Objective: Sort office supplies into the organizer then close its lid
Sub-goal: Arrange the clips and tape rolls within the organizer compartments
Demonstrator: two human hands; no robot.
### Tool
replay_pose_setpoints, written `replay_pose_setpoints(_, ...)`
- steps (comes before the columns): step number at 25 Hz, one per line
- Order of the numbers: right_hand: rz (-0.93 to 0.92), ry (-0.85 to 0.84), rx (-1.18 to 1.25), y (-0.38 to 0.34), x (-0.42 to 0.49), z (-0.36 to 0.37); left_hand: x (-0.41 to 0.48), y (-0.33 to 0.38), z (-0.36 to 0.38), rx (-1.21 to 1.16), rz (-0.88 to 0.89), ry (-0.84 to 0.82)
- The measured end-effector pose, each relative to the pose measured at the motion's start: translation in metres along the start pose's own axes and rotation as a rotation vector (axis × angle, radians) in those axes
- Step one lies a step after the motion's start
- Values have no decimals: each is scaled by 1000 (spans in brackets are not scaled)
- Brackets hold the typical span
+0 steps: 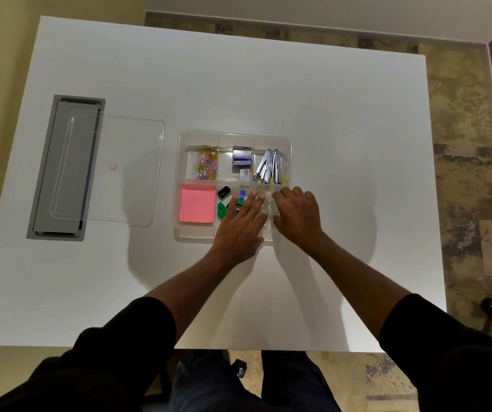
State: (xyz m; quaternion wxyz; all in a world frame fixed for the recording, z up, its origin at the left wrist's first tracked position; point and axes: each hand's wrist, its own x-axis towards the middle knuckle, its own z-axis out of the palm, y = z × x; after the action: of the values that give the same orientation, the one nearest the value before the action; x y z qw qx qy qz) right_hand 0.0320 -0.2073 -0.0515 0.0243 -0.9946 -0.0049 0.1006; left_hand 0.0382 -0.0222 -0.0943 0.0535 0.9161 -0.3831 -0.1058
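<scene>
The clear organizer sits mid-table with six compartments. The back row holds coloured paper clips, staple boxes and metal staplers. Pink sticky notes fill the front left compartment. Binder clips in black, blue and green lie in the front middle one. My left hand lies flat with fingers spread over the front middle and right compartments. My right hand curls over the front right compartment. A clear round object shows between the two hands. The clear lid lies left of the organizer.
The lid partly covers a grey cable hatch set into the white table. A small pink dot shows under the lid. A dark chair base stands on the patterned floor at the right.
</scene>
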Motion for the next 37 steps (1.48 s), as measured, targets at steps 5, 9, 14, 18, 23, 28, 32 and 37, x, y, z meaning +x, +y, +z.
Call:
replay_pose_setpoints(5,31,-46,-16,-5,2,-11,-3,-1,-5,-60,-15,8)
replay_pose_setpoints(9,48,-85,-31,-9,1,-16,-13,-10,-8,-69,-20,18)
replay_pose_setpoints(14,38,-104,5,-15,1,-18,-20,-16,-10,-145,-14,45)
replay_pose_setpoints(18,-4,-150,125,-24,3,-17,-23,-13,-20,-229,-98,102)
replay_pose_setpoints(23,20,-213,322,-27,3,-18,-23,-10,-26,-232,-147,116)
replay_pose_setpoints(28,82,-215,417,-25,2,-14,-27,-10,-31,-245,-153,89)
replay_pose_setpoints(32,101,-211,452,-24,1,-14,-28,-12,-30,-247,-158,79)
replay_pose_setpoints(37,179,-196,535,-22,4,-18,-30,-11,-32,-255,-156,76)
